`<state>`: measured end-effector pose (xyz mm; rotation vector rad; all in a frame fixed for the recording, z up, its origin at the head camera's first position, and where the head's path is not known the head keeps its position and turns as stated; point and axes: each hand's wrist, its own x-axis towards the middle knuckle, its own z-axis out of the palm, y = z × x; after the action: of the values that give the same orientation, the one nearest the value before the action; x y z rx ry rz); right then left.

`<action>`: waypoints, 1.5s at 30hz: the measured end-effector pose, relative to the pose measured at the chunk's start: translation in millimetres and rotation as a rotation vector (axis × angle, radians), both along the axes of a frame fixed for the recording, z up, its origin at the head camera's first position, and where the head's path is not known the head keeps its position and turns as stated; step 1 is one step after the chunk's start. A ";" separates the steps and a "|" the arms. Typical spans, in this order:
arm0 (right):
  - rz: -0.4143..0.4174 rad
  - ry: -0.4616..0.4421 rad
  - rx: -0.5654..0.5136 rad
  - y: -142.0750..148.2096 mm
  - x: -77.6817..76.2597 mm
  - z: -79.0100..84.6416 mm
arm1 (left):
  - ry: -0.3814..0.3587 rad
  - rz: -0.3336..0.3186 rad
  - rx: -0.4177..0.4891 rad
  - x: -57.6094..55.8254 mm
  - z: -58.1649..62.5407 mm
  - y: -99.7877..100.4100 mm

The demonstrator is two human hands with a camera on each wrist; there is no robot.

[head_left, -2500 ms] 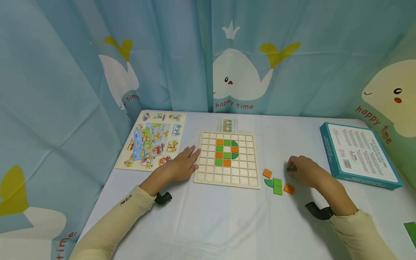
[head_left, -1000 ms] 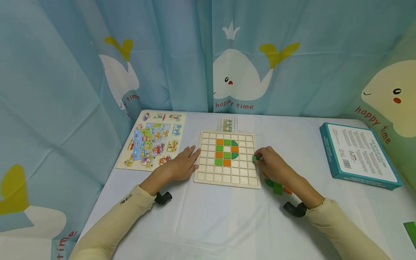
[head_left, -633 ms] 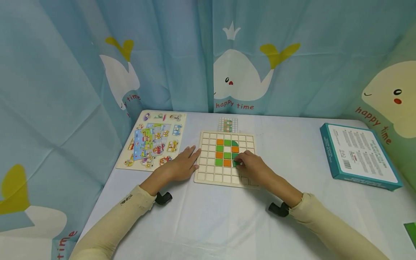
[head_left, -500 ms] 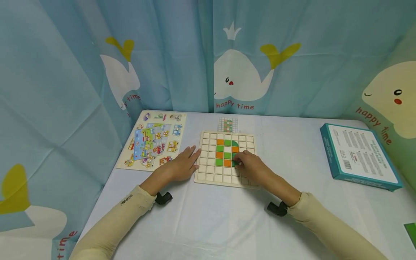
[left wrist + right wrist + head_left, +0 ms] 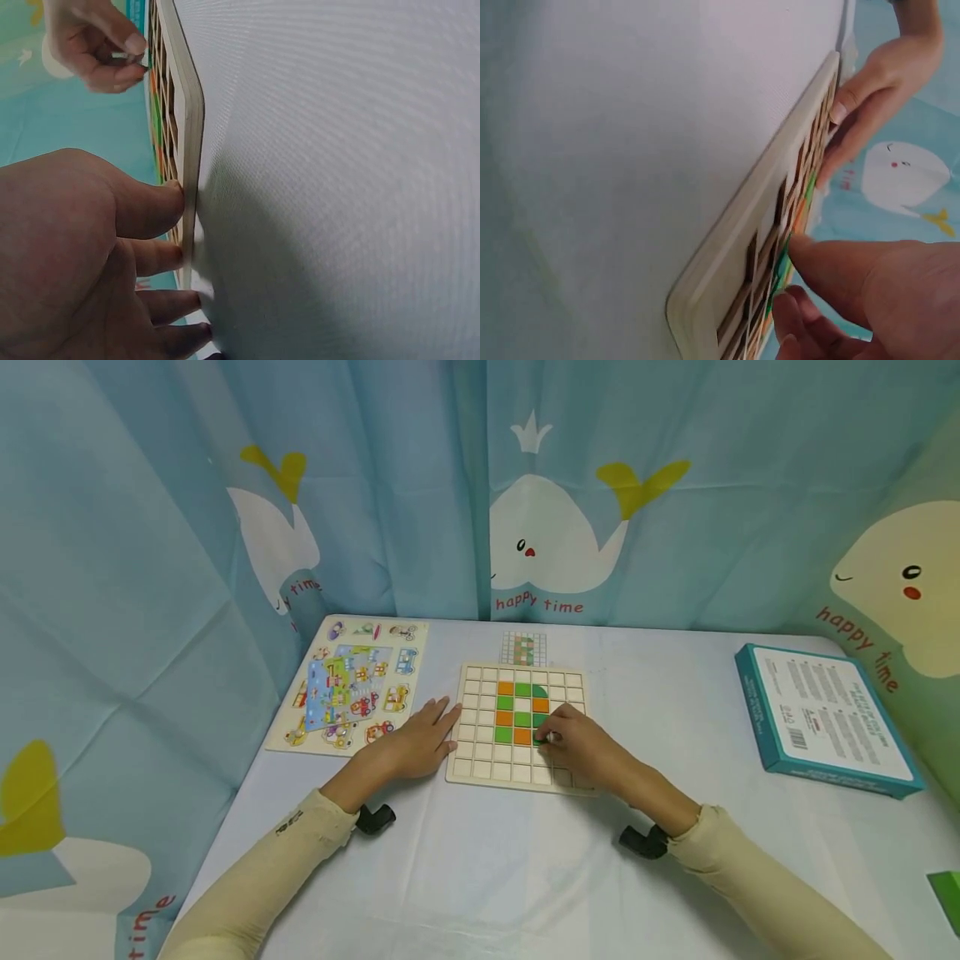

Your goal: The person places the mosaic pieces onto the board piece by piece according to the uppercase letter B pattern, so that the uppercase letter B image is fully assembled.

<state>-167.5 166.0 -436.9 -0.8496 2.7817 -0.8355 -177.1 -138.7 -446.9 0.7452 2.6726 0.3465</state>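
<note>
A wooden grid board point(image 5: 480, 770) lies on the white table, with orange and green square tiles and dark green quarter-circle tiles set in its middle cells. My left hand point(image 5: 416, 745) rests at the board's left edge, fingers spread and mostly straight; the left wrist view shows the thumb point(image 5: 154, 208) against the side. Over the board, my right hand point(image 5: 588, 750) pinches a dark green tile point(image 5: 537, 740) between thumb and fingers. The tile sits right of the lowest orange square point(image 5: 522, 737), partly hidden by the fingertips. In the right wrist view, green point(image 5: 782, 264) shows between thumb and finger.
Behind the board lies a small pattern card point(image 5: 523, 648). A vehicle puzzle board point(image 5: 408, 635) with a picture card point(image 5: 318, 702) on it is at the left. A teal box point(image 5: 832, 714) stands at the right, and a green piece point(image 5: 947, 893) lies at the right edge.
My right hand has carried the dark green tile leftward from the table right of the board to a cell beside the lowest orange square. The loose tiles are now hidden under my right arm. My left hand stays put.
</note>
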 end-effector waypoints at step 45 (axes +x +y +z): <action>-0.170 -0.070 0.103 88.4 -2.9 4.4 | -0.017 -0.004 -0.009 0.4 2.3 0.2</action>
<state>-170.4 254.4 -432.4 -0.5624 2.8360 -0.7223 -176.7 -138.5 -444.6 0.7413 2.6550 0.3378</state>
